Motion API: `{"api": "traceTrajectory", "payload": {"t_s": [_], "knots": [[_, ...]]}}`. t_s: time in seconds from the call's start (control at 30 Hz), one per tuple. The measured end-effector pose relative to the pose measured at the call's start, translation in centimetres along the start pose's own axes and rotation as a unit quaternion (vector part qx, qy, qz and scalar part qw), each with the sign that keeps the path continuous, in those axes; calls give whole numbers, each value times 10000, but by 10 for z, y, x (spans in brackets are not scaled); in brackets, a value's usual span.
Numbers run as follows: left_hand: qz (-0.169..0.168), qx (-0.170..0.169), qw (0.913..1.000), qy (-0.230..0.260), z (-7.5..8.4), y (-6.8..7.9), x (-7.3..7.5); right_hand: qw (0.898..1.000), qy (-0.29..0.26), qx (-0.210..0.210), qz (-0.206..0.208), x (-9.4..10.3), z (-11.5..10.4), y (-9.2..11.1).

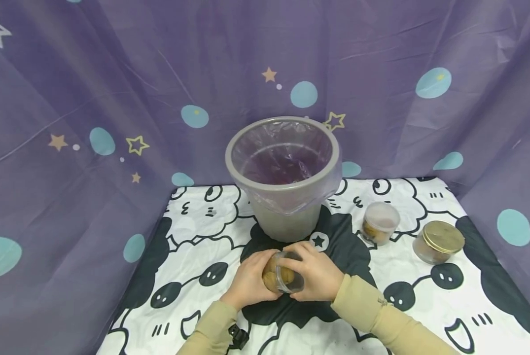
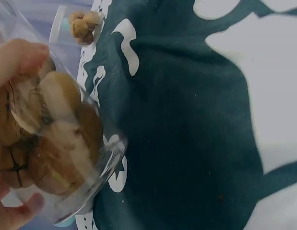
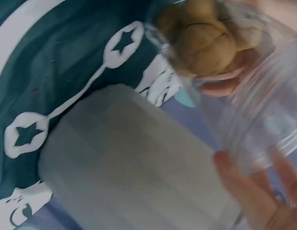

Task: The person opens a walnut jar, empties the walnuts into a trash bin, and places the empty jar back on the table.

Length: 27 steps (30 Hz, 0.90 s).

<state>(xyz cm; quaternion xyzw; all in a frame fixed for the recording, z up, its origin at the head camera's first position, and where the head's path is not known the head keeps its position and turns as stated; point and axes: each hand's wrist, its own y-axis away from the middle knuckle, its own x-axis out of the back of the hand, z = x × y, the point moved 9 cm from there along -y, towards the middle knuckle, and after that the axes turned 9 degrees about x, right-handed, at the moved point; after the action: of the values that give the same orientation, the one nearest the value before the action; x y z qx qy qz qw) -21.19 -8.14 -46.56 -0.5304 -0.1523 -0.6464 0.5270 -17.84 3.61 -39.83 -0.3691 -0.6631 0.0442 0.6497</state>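
Between my two hands, in front of the bin, a clear jar [image 1: 271, 276] of brown, walnut-like pieces [image 2: 57, 153] is tilted on its side. My left hand [image 1: 251, 278] grips the filled part, fingers and thumb round its wall. On the other side my right hand [image 1: 315, 273] holds the clear threaded part [image 3: 268, 115] with fingers and thumb. Whether that part is the jar's own neck or a separate piece, I cannot tell. The palms' inner sides are hidden in the head view.
A grey bin [image 1: 287, 217] with a clear liner stands just beyond my hands. To the right are a small white-lidded jar [image 1: 381, 219] with brown pieces and a gold-lidded jar [image 1: 440, 241]. A patterned cloth [image 1: 194, 305] covers the table; a purple curtain [image 1: 158, 74] surrounds it.
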Motion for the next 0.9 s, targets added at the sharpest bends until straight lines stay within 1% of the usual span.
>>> {"api": "traceTrajectory", "payload": {"t_s": [0.07, 0.17, 0.27, 0.33, 0.4, 0.47, 0.57, 0.63, 0.77, 0.9], "knots": [[-69, 65, 10000, 15, -1, 1, -2, 9993, -6, 344, -108, -2, -3, 1], [77, 117, 9999, -38, -3, 0, 0, 9970, -51, 739, -206, -4, -4, 3], [152, 174, 9997, -79, -4, -3, 2, 9950, -103, 964, -234, -3, -2, 3], [124, 227, 9996, -74, -4, -5, 2, 9948, -196, 955, -286, -2, 0, 2], [81, 299, 9995, -61, -4, -5, 1, 9955, -353, 810, -332, -1, 3, 2], [54, 360, 9993, -47, -4, -5, -1, 9968, -493, 567, -289, 2, 6, 1], [71, 397, 9992, -64, -5, -5, -2, 9983, -578, 48, -96, 8, 16, 2], [110, 381, 9992, -104, -5, -5, -3, 9980, -537, -337, 36, 11, 22, 3], [208, 376, 9988, -227, -4, -5, -2, 9932, -438, -1077, 28, 11, 32, 6], [330, 346, 9984, -317, -2, -4, -1, 9874, -299, -1550, -134, 5, 35, 8]]}}
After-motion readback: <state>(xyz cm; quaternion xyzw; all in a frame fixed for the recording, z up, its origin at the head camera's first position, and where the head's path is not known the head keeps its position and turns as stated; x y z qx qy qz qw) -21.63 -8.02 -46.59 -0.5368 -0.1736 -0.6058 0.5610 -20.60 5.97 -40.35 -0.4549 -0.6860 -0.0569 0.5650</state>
